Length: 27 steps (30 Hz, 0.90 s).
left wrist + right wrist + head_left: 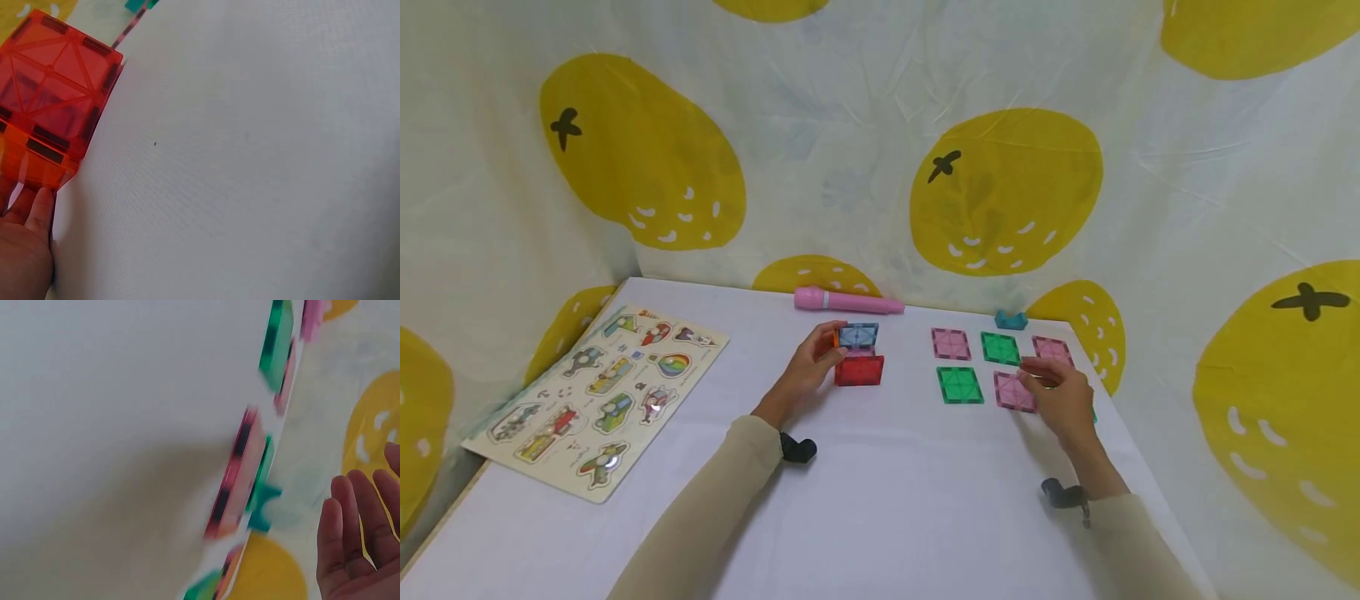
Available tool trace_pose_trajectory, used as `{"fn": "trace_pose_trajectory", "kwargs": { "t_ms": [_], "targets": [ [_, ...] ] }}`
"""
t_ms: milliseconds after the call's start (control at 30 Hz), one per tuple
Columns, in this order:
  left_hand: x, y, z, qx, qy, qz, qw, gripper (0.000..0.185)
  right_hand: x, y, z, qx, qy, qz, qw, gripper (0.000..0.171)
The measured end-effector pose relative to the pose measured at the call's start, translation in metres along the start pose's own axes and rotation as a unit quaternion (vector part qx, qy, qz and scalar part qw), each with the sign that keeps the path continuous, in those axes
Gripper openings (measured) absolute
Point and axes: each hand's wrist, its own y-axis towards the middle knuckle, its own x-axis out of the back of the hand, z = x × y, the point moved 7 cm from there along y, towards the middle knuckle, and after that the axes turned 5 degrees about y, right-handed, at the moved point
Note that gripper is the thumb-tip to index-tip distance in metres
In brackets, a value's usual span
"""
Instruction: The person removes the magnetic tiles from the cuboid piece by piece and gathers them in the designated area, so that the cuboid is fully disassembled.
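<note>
On the white counter [880, 500], the left hand [808, 367] steadies a half-built tile cube [858, 357] while the right hand [1060, 400], fingers relaxed, reaches over a pink tile [1015, 392]; it seemingly must pinch that next.

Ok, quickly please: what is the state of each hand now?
Left hand: holding the tile cube.
Right hand: open, over the pink tile.
</note>
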Motion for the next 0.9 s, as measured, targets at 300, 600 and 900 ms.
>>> {"fn": "trace_pose_trajectory", "kwargs": {
  "t_ms": [300, 600, 900],
  "targets": [
    [0.001, -0.002, -0.001, 0.005, -0.007, -0.002, 1.0, 0.044, -0.082, -0.011, 0.052, 0.071, 0.067, 0.117, 0.988, 0.038],
    [0.001, 0.0, -0.002, 0.007, -0.011, -0.013, 0.9998, 0.042, -0.153, -0.017, 0.09, 0.085, 0.091, 0.207, 0.97, 0.037],
    [0.001, 0.001, -0.001, 0.009, -0.004, -0.018, 0.9998, 0.041, -0.191, -0.017, 0.102, 0.079, 0.09, 0.201, 0.972, 0.03]
  ]
}}
